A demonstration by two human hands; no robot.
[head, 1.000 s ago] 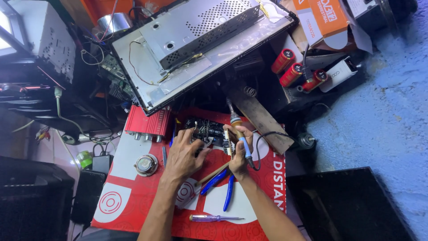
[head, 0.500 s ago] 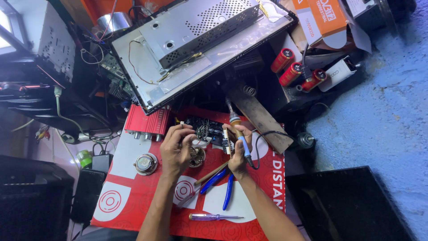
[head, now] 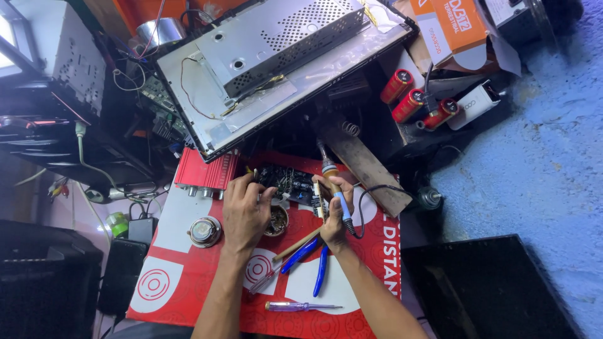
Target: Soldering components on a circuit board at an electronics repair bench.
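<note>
left hand (head: 246, 210) now lower, curled, seemingly touching circuit board (head: 286, 182); right hand (head: 334, 213) clenched around soldering iron (head: 331, 182)

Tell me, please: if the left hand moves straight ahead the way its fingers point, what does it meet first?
Most likely the dark circuit board: the left hand points up-right at its near edge, fingertips about touching it. The red amplifier case lies left of that line. Depth is uncertain.

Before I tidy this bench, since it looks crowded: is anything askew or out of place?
Yes. The big opened metal chassis sits tilted, overhanging the heap behind the circuit board. The right hand holds a soldering iron; blue-handled pliers and a screwdriver lie loose.
</note>
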